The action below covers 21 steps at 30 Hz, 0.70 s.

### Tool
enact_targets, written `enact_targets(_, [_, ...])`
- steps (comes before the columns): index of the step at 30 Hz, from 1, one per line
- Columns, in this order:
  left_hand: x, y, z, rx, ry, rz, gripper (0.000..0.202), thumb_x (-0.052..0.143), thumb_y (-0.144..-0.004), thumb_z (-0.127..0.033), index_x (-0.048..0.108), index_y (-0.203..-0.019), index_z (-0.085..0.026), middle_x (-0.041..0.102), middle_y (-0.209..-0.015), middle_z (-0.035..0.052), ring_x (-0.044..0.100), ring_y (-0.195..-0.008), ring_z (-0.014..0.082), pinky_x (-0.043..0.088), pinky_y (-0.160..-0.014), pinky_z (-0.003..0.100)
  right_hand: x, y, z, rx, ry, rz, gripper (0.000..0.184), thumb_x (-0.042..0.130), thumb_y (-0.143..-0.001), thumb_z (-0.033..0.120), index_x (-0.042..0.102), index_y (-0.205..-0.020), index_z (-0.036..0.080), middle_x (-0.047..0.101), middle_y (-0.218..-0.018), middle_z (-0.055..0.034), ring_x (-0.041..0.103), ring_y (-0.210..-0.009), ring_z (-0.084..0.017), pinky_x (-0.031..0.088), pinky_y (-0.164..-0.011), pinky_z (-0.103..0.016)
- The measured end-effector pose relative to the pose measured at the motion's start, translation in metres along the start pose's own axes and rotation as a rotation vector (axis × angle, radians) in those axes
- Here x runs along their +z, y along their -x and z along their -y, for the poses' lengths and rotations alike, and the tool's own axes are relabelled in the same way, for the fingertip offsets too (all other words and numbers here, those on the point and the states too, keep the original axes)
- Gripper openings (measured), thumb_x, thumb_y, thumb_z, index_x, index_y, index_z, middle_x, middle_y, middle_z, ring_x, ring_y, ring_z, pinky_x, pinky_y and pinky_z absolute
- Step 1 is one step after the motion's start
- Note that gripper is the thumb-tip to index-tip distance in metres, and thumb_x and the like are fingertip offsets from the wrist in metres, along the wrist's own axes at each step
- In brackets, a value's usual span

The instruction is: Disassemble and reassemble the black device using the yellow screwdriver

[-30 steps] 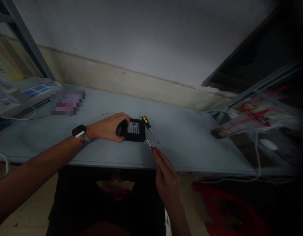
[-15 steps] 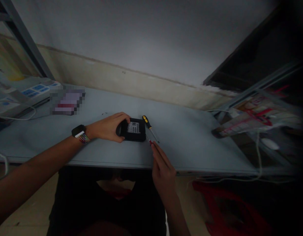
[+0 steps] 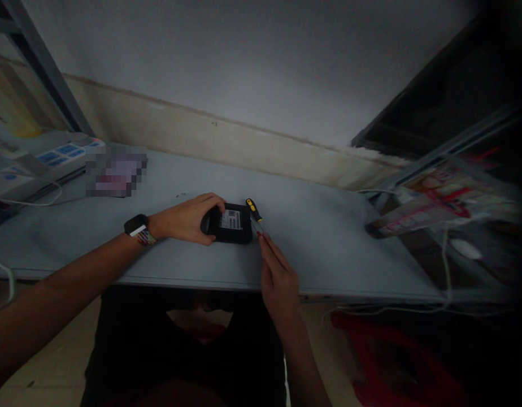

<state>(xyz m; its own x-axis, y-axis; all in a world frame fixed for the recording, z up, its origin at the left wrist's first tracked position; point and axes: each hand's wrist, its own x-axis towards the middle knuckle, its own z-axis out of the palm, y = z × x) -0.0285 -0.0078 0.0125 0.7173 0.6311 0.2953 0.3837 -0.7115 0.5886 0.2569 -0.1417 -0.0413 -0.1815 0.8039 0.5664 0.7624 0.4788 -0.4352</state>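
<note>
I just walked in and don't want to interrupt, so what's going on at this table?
A person's left hand grips a flat black box with a white label, thumb on the near edge and fingers at the far one. The right hand holds a slim red tool, its metal shaft at the box's right edge; whether it touches is unclear. A black-and-yellow screwdriver lies just right of the box on the table.

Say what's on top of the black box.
A white printed label sits on the black box. The left hand covers part of its left end; the surface under both is hidden.
</note>
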Motion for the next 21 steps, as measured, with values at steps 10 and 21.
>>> enact_targets(10, [-0.001, 0.000, 0.000, 0.003, -0.012, 0.007, 0.060, 0.080, -0.071, -0.028, 0.053, -0.126, -0.024, 0.063, -0.138, 0.0120, 0.063, -0.123, 0.0316, 0.052, -0.109, 0.049, -0.001, -0.021, -0.010, 0.007, -0.065, 0.022, 0.060, 0.044, -0.109, 0.005, 0.052, -0.164, 0.027, 0.062, -0.162, -0.0090, 0.061, -0.150, -0.022, 0.054, -0.126, -0.048])
enact_targets(21, [0.001, 0.000, 0.002, 0.004, -0.012, 0.002, 0.059, 0.078, -0.072, -0.031, 0.055, -0.125, -0.020, 0.064, -0.134, 0.0137, 0.063, -0.122, 0.0315, 0.051, -0.108, 0.048, 0.003, -0.038, -0.017, 0.049, -0.117, 0.071, 0.057, 0.046, -0.108, 0.008, 0.057, -0.160, 0.027, 0.062, -0.162, -0.0080, 0.062, -0.150, -0.024, 0.051, -0.129, -0.050])
